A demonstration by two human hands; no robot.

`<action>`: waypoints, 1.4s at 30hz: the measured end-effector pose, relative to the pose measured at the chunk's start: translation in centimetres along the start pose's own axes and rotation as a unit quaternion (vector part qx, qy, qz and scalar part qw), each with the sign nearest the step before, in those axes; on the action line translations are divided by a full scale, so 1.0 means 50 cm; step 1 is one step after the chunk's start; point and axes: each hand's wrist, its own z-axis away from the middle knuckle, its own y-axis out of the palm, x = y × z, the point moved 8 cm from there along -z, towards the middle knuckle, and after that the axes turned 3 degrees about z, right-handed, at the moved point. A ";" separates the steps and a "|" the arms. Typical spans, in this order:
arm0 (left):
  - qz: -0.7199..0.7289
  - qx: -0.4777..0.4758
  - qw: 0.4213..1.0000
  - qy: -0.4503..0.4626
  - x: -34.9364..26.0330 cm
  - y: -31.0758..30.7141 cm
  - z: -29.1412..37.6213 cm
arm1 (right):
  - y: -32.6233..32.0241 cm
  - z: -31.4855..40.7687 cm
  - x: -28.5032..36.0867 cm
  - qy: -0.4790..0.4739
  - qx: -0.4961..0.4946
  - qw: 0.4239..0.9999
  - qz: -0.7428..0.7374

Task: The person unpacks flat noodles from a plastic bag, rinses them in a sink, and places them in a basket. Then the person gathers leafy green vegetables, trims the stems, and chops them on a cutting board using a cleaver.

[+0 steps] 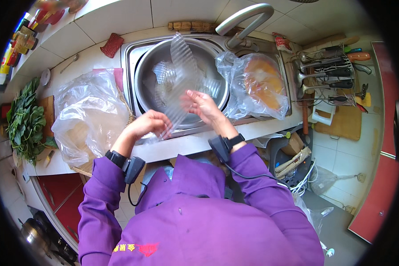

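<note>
A translucent ribbed strip [185,63] stands tilted over a round metal basin [140,94] set in the sink. My left hand [149,124] grips the strip's lower end at the basin's near rim. Beside the strip's middle is my right hand [204,108], thumb raised and fingers blurred. Whether those fingers pinch its edge, I cannot tell. More ribbed pieces [164,72] lie inside the basin, partly hidden behind the strip.
A clear plastic bag with orange contents [264,83] covers the right sink bowl. Left of the sink lie crumpled plastic bags [93,116] and leafy greens [28,123]. The faucet [247,23] arches behind. Utensils hang in a wire rack [329,71] at right.
</note>
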 end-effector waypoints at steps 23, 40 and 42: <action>-0.091 -0.150 0.984 0.023 -0.081 -0.109 -0.195 | -0.007 -0.132 0.090 0.009 0.080 0.984 0.160; -0.007 -0.324 0.938 -0.121 0.094 -0.249 -0.324 | -0.013 -0.240 -0.024 -0.179 -0.068 0.888 0.417; -0.121 -0.326 0.932 -0.101 0.085 -0.264 -0.340 | -0.010 -0.235 -0.022 -0.207 -0.102 0.884 0.406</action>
